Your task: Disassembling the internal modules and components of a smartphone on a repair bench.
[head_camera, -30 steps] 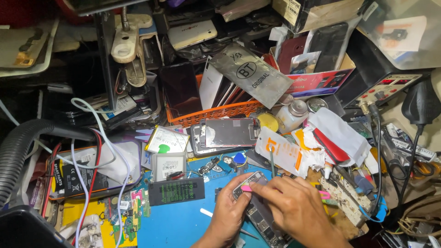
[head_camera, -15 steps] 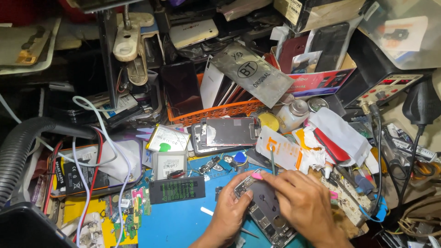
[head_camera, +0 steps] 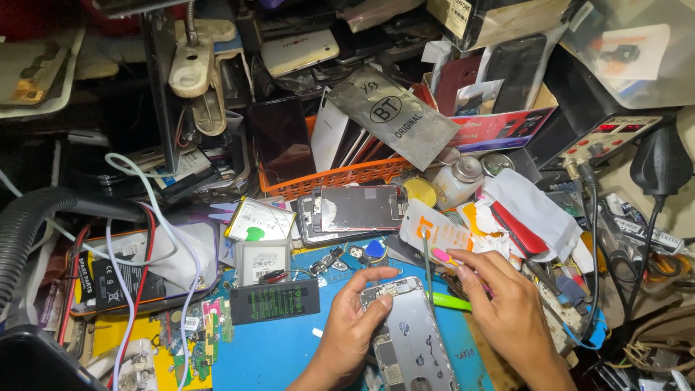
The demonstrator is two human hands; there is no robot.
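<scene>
An opened silver phone body lies on the blue work mat, its inner metal plate facing up. My left hand grips its left edge, thumb near the top corner. My right hand hovers at the phone's right side and pinches a thin tool with a pink tip that points up and left. A green stick-like tool lies under that hand. A black battery rests on the mat left of the phone.
An orange basket of phone screens stands behind. A phone frame, a white packet, a small bottle, circuit boards, cables and a grey hose crowd the bench. A power supply sits far right.
My right hand has lifted off the phone and moved right, uncovering its inner plate. My left hand has shifted to hold the phone's left edge.
</scene>
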